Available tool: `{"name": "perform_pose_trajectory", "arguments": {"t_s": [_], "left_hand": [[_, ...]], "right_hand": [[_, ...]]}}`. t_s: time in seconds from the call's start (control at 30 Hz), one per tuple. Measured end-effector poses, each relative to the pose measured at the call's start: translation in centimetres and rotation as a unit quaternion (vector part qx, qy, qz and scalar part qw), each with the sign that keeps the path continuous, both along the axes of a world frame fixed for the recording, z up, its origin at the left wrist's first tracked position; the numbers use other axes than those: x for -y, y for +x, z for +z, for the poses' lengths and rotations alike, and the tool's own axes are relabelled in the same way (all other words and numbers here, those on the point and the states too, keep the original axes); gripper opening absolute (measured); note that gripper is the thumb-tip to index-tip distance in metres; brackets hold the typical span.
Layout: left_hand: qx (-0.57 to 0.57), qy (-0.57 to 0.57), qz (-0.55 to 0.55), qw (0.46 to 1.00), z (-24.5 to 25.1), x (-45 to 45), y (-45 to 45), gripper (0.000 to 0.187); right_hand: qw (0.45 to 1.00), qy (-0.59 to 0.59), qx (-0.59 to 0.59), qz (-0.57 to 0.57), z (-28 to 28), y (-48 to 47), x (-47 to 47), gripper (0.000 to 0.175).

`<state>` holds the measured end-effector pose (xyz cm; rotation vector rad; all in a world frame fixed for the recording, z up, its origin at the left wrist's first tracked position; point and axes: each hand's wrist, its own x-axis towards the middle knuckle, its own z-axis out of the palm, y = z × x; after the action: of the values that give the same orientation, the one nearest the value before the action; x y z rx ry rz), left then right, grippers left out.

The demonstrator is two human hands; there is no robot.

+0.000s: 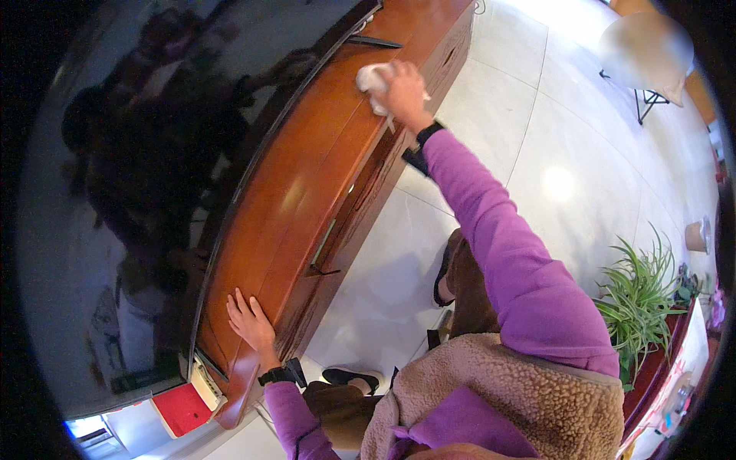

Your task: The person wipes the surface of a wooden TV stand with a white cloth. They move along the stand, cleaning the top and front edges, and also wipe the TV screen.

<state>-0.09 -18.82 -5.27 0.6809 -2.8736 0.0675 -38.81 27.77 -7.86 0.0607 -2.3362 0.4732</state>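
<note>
My right hand [402,95] is closed on a crumpled white cloth [376,83] and presses it on the top of a reddish-brown wooden TV cabinet [287,201], near its front edge at the upper middle. My left hand [250,322] rests flat with fingers apart on the cabinet top at the near left end, holding nothing. A large black television [155,172] stands along the back of the cabinet top and reflects a person. Its dark stand foot [375,42] lies just beyond the cloth.
A power strip [207,382] and a red object [181,408] sit by the cabinet's near end. A glass-like shelf edge shows in the cabinet's open front. Pale floor tiles [517,115] lie to the right, with a spider plant [638,299] and a folding-legged seat [650,103].
</note>
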Motion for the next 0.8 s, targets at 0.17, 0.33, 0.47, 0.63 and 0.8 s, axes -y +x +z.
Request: {"name": "perform_pose_trajectory", "arguments": {"t_s": [0.17, 0.33, 0.47, 0.63, 0.8], "left_hand": [[-0.015, 0.009, -0.013, 1.000, 0.1, 0.1, 0.2, 0.053], [-0.009, -0.008, -0.011, 1.000, -0.1, 0.3, 0.1, 0.053], [0.000, 0.012, -0.003, 1.000, -0.2, 0.4, 0.2, 0.056], [0.053, -0.001, -0.002, 0.999, 0.6, -1.6, -1.1, 0.060], [0.055, 0.040, -0.230, 0.971, 1.2, -6.9, -6.2, 0.081]], "right_hand": [[0.991, -0.102, -0.050, -0.073, -0.6, -3.4, -2.9, 0.055], [0.994, -0.101, -0.027, -0.025, -0.8, 4.9, 5.0, 0.057], [0.997, -0.049, -0.001, 0.052, 1.0, 9.4, 7.5, 0.051], [0.998, -0.033, 0.055, 0.010, 2.0, 4.0, 2.8, 0.047], [0.997, -0.027, 0.038, -0.060, 0.5, -4.8, -4.9, 0.045]]}}
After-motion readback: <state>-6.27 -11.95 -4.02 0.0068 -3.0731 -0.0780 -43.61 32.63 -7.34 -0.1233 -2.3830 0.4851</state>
